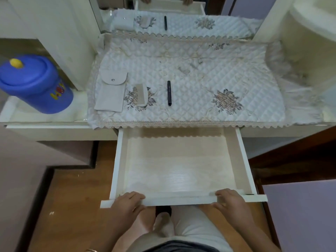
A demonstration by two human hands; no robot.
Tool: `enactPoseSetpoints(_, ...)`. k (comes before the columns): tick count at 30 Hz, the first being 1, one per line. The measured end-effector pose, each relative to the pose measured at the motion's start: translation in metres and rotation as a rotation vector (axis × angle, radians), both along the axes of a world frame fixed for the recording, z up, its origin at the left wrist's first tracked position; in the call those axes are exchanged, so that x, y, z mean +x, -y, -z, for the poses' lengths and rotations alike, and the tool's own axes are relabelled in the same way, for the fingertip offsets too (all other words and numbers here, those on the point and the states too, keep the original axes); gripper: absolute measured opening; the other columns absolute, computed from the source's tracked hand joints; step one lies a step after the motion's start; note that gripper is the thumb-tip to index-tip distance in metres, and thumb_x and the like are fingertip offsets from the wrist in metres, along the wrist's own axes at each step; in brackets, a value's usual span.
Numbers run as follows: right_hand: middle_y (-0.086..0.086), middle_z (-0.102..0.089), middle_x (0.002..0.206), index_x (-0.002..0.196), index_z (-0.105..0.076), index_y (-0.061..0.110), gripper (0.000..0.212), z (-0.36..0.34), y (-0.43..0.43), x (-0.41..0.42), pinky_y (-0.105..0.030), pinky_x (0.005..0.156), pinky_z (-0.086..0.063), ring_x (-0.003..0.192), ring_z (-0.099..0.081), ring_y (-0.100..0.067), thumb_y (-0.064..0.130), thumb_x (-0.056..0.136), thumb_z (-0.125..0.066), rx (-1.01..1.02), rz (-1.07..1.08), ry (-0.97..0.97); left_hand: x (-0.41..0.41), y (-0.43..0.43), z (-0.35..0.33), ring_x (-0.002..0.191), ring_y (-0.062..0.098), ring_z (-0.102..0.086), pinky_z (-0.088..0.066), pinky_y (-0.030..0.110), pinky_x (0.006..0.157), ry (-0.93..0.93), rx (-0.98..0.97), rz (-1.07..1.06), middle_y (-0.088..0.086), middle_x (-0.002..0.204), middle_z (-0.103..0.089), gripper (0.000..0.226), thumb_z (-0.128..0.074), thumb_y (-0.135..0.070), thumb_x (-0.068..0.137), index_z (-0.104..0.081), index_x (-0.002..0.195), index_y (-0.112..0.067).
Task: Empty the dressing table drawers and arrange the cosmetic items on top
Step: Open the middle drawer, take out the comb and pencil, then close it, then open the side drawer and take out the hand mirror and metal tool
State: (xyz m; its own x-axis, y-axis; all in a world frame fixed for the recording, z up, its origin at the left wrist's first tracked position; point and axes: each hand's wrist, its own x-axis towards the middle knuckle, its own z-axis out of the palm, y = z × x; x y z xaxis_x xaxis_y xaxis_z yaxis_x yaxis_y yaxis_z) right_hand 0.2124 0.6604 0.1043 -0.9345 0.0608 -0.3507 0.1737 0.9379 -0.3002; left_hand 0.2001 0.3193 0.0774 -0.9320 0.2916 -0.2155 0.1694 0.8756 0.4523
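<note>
Drawer point(179, 166) is sitting pulled out, showing nothing inside, with left hand point(127, 201) and right hand point(230, 200) gripping its front edge. Beyond the grip, 3 items, pouch point(111, 93), comb point(141, 94) and pencil point(169, 93), are lying on the cloth point(190, 73); any other drawers are probably still waiting.

Forearms extended, left grip point(128, 200) and right grip point(230, 199) well apart, both curled over drawer front point(181, 199)

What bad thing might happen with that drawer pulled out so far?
The drawer is pulled far out, so it might slip free and drop toward the foot below. The left hand and right hand curl over its front edge; they might get pinched on closing.
</note>
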Motion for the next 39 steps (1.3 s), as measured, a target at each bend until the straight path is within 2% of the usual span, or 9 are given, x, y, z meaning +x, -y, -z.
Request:
enactPoseSetpoints(6, 0.001, -0.072, 0.093, 0.096, -0.068, 0.019, 0.050, 0.002, 0.000, -0.072, -0.036, 0.071, -0.056, 0.086, -0.069, -0.022, 0.034, 0.052, -0.087, 0.138, -0.128, -0.151, -0.068, -0.017, -0.008, 0.104, 0.022, -0.062, -0.046, 0.034, 0.087, 0.010, -0.040, -0.106, -0.002, 0.109, -0.069, 0.031, -0.056, -0.032, 0.085, -0.065, 0.111, -0.018)
enactPoseSetpoints(9, -0.004, -0.070, 0.105, 0.109, -0.056, 0.021, 0.078, -0.003, 0.000, -0.115, -0.039, 0.077, -0.056, 0.101, -0.060, -0.023, 0.038, 0.040, -0.091, 0.201, -0.196, -0.261, -0.106, -0.023, -0.009, 0.116, 0.030, -0.055, -0.044, 0.042, 0.097, -0.042, -0.116, -0.160, 0.006, 0.117, -0.065, 0.042, -0.072, -0.020, 0.076, -0.062, 0.116, -0.014)
enactPoseSetpoints(12, -0.013, -0.062, 0.123, 0.125, -0.046, 0.021, 0.100, -0.003, -0.001, -0.157, -0.046, 0.100, -0.034, 0.118, -0.037, -0.028, 0.037, 0.037, -0.091, 0.257, -0.217, -0.345, -0.140, -0.031, -0.015, 0.126, 0.033, -0.042, -0.040, 0.047, 0.101, -0.108, -0.174, -0.220, 0.010, 0.135, -0.050, 0.076, -0.083, -0.019, 0.060, -0.049, 0.129, -0.017)
enactPoseSetpoints(14, -0.015, -0.059, 0.127, 0.129, -0.044, 0.022, 0.105, -0.002, -0.003, -0.180, -0.045, 0.102, -0.018, 0.121, -0.033, -0.030, 0.036, 0.037, -0.091, 0.271, -0.235, -0.388, -0.161, -0.036, -0.020, 0.130, 0.032, -0.030, -0.034, 0.046, 0.105, -0.185, -0.189, -0.232, 0.013, 0.140, -0.044, 0.093, -0.087, -0.018, 0.053, -0.041, 0.134, -0.020)
enactPoseSetpoints(17, -0.009, -0.055, 0.127, 0.123, -0.046, 0.023, 0.098, 0.002, -0.007, -0.206, -0.046, 0.097, -0.021, 0.117, -0.036, -0.028, 0.040, 0.037, -0.090, 0.281, -0.294, -0.434, -0.185, -0.038, -0.019, 0.127, 0.030, -0.028, -0.025, 0.040, 0.107, -0.276, -0.228, -0.203, 0.018, 0.133, -0.051, 0.100, -0.091, -0.018, 0.044, -0.041, 0.132, -0.015)
enactPoseSetpoints(22, -0.001, -0.041, 0.112, 0.105, -0.049, 0.027, 0.067, 0.015, -0.012, -0.224, -0.042, 0.087, -0.025, 0.105, -0.039, -0.027, 0.038, 0.049, -0.085, 0.224, -0.279, -0.536, -0.206, -0.038, -0.014, 0.111, 0.032, -0.043, -0.047, 0.049, 0.088, -0.296, -0.206, -0.264, 0.015, 0.116, -0.058, 0.080, -0.090, -0.017, 0.047, -0.049, 0.115, -0.016)
enactPoseSetpoints(27, 0.002, -0.039, 0.106, 0.097, -0.047, 0.032, 0.032, 0.016, -0.009, -0.232, -0.037, 0.081, -0.023, 0.099, -0.039, -0.026, 0.046, 0.069, -0.040, 0.181, -0.218, -0.542, -0.212, -0.044, -0.012, 0.103, 0.032, -0.048, -0.046, 0.050, 0.082, -0.339, -0.225, -0.372, 0.009, 0.110, -0.055, 0.052, -0.072, -0.024, 0.057, -0.051, 0.104, -0.021)
enactPoseSetpoints(32, 0.002, -0.038, 0.107, 0.095, -0.051, 0.032, 0.049, 0.017, -0.002, -0.230, -0.039, 0.085, -0.020, 0.102, -0.036, -0.025, 0.030, 0.056, -0.080, 0.157, -0.145, -0.433, -0.217, -0.054, -0.019, 0.110, 0.028, -0.034, -0.039, 0.056, 0.089, -0.191, -0.194, -0.512, 0.011, 0.113, -0.055, 0.061, -0.081, -0.007, 0.050, -0.054, 0.103, -0.021)
enactPoseSetpoints(39, -0.006, -0.061, 0.108, 0.102, -0.055, 0.025, 0.046, -0.011, -0.001, -0.211, -0.046, 0.084, -0.046, 0.104, -0.047, -0.026, 0.020, 0.063, -0.079, 0.151, -0.123, -0.386, -0.187, -0.055, -0.029, 0.138, 0.033, -0.027, -0.026, 0.050, 0.110, -0.147, -0.104, -0.376, 0.015, 0.143, -0.040, 0.051, -0.064, -0.013, 0.080, -0.049, 0.129, -0.012)
